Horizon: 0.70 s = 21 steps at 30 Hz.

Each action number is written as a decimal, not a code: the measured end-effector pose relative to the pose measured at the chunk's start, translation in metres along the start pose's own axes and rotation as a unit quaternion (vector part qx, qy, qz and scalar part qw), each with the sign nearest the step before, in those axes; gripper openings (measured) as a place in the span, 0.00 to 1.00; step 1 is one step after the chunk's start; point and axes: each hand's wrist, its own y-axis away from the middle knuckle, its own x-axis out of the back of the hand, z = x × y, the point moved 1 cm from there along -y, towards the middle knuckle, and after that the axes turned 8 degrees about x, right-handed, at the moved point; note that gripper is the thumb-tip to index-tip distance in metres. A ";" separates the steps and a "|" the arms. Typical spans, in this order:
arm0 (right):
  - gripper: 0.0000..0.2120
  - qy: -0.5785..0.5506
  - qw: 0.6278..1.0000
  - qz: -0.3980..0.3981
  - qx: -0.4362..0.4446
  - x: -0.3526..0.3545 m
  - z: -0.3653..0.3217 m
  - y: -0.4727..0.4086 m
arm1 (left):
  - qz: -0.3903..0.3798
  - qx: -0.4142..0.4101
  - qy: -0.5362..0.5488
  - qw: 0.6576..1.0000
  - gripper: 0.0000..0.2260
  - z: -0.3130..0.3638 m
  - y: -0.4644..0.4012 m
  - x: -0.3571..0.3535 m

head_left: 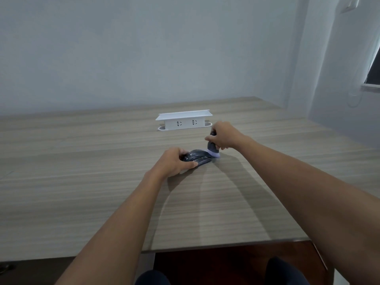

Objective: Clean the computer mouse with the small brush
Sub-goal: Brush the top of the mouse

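Mouse (198, 157) sits mid worktop (82, 192), well in from the near edge, just in front of the white socket box (184, 120) toward the far edge. L hand (174, 161) clamps it from the left/rear: fingers curled over the far side, thumb along the near side, so fingers closed on the mouse. R hand (223, 136) grips the brush (212, 150) near upright, fingers wrapped round the dark handle, closed on it. Pale bristle head is down at the mouse's right end, touching or nearly; can't tell contact pressure from here. Bristles may also be brushing the worktop beside it.

Step in hand, as I read it: sweeping the right end/side of the shell. Looks mid-task; can't judge how much surface is done.

How to do it well:
- Keep L grip firm, mouse flat, so strokes don't skate it across the worktop.
- Light pressure, short strokes, bristle tips only; a flattened head just smears dust.
- Stroke outward, away from the L hand, toward the right edge so debris leaves the shell.
- Tilt brush a bit to get into button seams and the wheel slot; upright misses those.
- Shift L fingers afterwards, since the area under them is covered atm.

Risk: brush handle knocking the box behind if the R hand drifts back.
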 end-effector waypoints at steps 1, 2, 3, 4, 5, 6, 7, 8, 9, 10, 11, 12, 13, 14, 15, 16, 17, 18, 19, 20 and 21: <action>0.16 -0.005 1.000 0.006 0.006 -0.001 -0.002 0.000 | -0.001 0.000 0.000 1.000 0.22 0.000 0.000 0.000; 0.16 -0.013 1.000 0.016 0.016 -0.002 -0.005 -0.001 | -0.003 0.000 0.000 1.000 0.22 0.000 0.000 0.000; 0.15 -0.027 0.999 0.027 0.023 -0.002 -0.009 -0.001 | -0.005 -0.001 0.001 1.000 0.21 -0.001 0.001 0.000; 0.15 -0.052 0.997 0.038 0.030 -0.001 -0.012 -0.002 | -0.006 -0.003 0.004 1.000 0.20 -0.001 0.001 0.000; 0.14 -0.084 0.995 0.044 0.037 -0.001 -0.015 -0.003 | -0.006 -0.005 0.006 1.000 0.19 -0.001 0.001 0.000; 0.14 -0.111 0.992 0.046 0.043 -0.001 -0.018 -0.003 | -0.005 -0.007 0.006 1.000 0.18 -0.001 0.002 0.000; 0.13 -0.129 0.989 0.045 0.048 0.000 -0.021 -0.003 | -0.004 -0.008 0.006 1.000 0.17 0.000 0.002 0.001; 0.13 -0.140 0.988 0.042 0.050 0.001 -0.022 -0.003 | -0.004 -0.006 0.009 1.000 0.17 0.000 0.003 0.001; 0.13 -0.143 0.988 0.041 0.049 0.001 -0.021 -0.004 | -0.003 -0.005 0.012 1.000 0.18 0.000 0.003 0.000; 0.14 -0.139 0.988 0.041 0.044 0.001 -0.019 -0.005 | -0.003 -0.004 0.015 1.000 0.18 -0.001 0.002 0.000; 0.14 -0.124 0.991 0.040 0.038 0.002 -0.015 -0.005 | -0.004 -0.005 0.015 1.000 0.18 -0.001 0.002 0.000; 0.14 -0.102 0.994 0.035 0.030 0.002 -0.012 -0.006 | -0.004 -0.004 0.015 1.000 0.18 -0.001 0.003 0.000; 0.14 -0.077 0.996 0.025 0.022 0.002 -0.009 -0.006 | -0.004 -0.005 0.014 1.000 0.18 -0.001 0.003 0.000; 0.14 -0.060 0.998 0.016 0.017 0.002 -0.008 -0.007 | -0.005 -0.005 0.011 1.000 0.18 0.000 0.003 0.000; 0.14 -0.053 0.998 0.013 0.014 0.003 -0.008 -0.007 | -0.005 -0.006 0.010 1.000 0.18 0.000 0.004 0.001; 0.14 -0.055 0.998 0.015 0.015 0.003 -0.009 -0.007 | -0.006 -0.007 0.011 1.000 0.18 0.001 0.004 0.001; 0.15 -0.065 0.998 0.018 0.019 0.003 -0.012 -0.007 | -0.006 -0.008 0.014 1.000 0.18 0.001 0.005 0.001; 0.14 -0.084 0.996 0.021 0.025 0.003 -0.016 -0.007 | -0.007 -0.007 0.017 1.000 0.18 0.001 0.005 0.001; 0.14 -0.108 0.993 0.020 0.032 0.003 -0.020 -0.008 | -0.007 -0.007 0.018 1.000 0.18 0.001 0.006 0.001; 0.14 -0.131 0.990 0.018 0.038 0.002 -0.025 -0.008 | -0.007 -0.005 0.019 1.000 0.18 0.001 0.006 0.001; 0.14 -0.148 0.988 0.014 0.043 0.002 -0.029 -0.008 | -0.006 -0.004 0.019 1.000 0.17 0.001 0.007 0.001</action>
